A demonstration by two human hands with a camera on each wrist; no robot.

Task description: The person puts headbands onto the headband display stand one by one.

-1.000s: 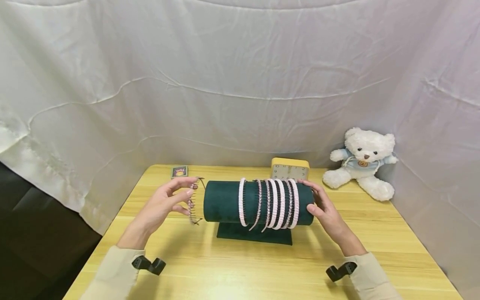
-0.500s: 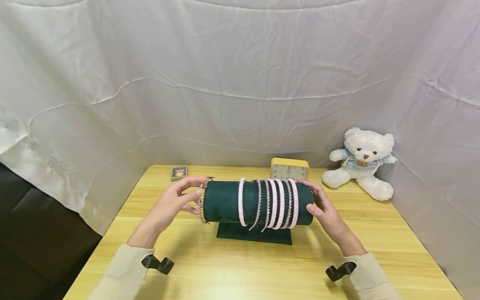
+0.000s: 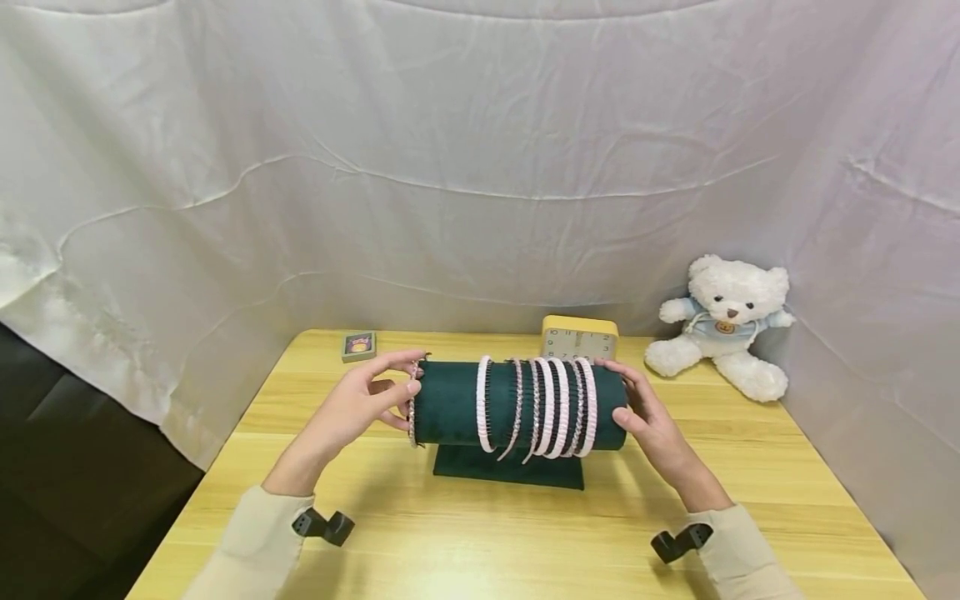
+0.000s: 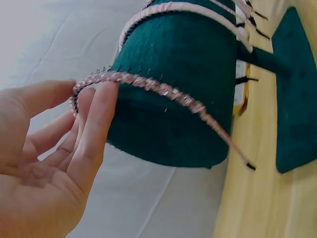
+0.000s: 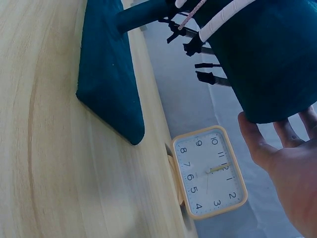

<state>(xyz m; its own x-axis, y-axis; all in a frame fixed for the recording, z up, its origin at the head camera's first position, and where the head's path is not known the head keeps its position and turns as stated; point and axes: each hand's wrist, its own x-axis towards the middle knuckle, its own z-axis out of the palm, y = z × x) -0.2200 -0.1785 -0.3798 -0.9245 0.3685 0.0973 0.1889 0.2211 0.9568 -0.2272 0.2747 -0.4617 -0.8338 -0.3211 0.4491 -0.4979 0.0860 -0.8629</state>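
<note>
A dark green velvet headband stand (image 3: 450, 404), a horizontal roll on a flat base, carries several pink and whitish headbands (image 3: 483, 408), mostly grouped towards its right half. My left hand (image 3: 348, 412) pinches a pink beaded headband (image 4: 168, 90) between thumb and fingers. That headband arches over the roll's left end, its black-tipped end (image 4: 251, 166) hanging free past the edge in the left wrist view. At the opposite end my right hand (image 3: 663, 433) holds the roll, thumb in front and fingers behind; its fingertips (image 5: 250, 126) meet the roll's rim in the right wrist view.
Behind the stand is a yellow-framed clock (image 3: 581, 337). A white teddy bear (image 3: 723, 329) sits at the back right, and a small patterned box (image 3: 359, 346) lies at the back left. Pale curtains (image 3: 450, 167) surround the wooden table (image 3: 480, 542).
My left hand has moved right, bringing the beaded headband from beside the roll onto its left end. The right hand and the stand have kept their place.
</note>
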